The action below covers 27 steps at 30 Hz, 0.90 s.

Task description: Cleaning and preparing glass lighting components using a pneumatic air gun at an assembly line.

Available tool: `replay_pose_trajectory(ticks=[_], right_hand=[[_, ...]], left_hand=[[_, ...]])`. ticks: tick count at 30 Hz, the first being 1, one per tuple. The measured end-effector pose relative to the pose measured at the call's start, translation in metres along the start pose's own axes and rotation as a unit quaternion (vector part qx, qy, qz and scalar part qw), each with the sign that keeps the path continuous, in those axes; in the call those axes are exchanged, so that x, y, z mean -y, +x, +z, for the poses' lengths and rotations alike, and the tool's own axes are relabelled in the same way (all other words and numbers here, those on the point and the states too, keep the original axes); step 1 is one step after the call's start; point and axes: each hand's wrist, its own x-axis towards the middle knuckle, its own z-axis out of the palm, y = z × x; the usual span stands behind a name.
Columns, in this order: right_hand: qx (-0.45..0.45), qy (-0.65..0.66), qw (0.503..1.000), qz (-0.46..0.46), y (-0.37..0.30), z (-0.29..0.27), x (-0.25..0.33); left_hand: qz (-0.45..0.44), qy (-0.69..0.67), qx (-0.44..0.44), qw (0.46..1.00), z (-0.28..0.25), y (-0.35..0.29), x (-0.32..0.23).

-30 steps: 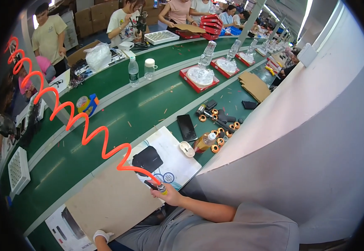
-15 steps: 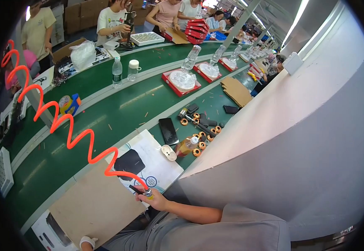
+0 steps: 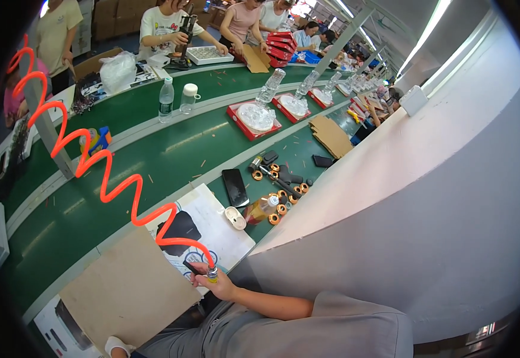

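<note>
Biggest thing we've got is the long green worktop [image 3: 170, 149], curving away under the fisheye. Our tan cardboard sheet [image 3: 128, 292] lies flat at the near edge, then there's the orange coiled hose [image 3: 106, 175] stretching down to us. A white printed board [image 3: 230, 244] lies just beyond the sheet.

Up the line are the red boxes [image 3: 239, 127]. The nearest is only part done, we reckon: a wrapped white disc [image 3: 257, 117] is in, but no lid covers it. On our end nothing looks finished, and we honestly can't tell how much is left; the sheet is in one piece.

Our right hand [image 3: 217, 287] is closed around the air tool [image 3: 213, 273] at the hose's end, by the sheet's right corner. Our left hand [image 3: 117, 345], in what looks like a white glove, rests at the sheet's near corner; can't tell if the fingers grip underneath.

Smaller clutter past the board: amber drink bottle [image 3: 261, 209], black phone [image 3: 235, 187], cream case [image 3: 235, 218], and a bunch of copper-coloured rings [image 3: 281, 209], loose, not fitted to anything we can see.
</note>
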Motion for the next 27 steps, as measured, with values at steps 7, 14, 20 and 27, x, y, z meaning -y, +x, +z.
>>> replay_pose_trajectory(ticks=[7,14,20,27], right_hand=[[0.003,0.007,1.0,0.03,0.003,0.001,-0.005],[-0.047,-0.052,0.998,0.0,0.002,0.003,-0.016],[0.02,-0.131,0.991,0.011,-0.004,0.013,0.025],[0.014,-0.151,0.988,-0.034,-0.01,0.011,0.032]], left_hand=[[0.018,0.027,-0.062,0.998,0.002,-0.01,0.003],[-0.021,0.138,-0.022,0.99,0.035,0.057,0.034],[-0.044,-0.061,-0.092,0.993,0.038,0.019,0.027],[-0.08,0.045,-0.092,0.992,0.035,-0.007,-0.002]])
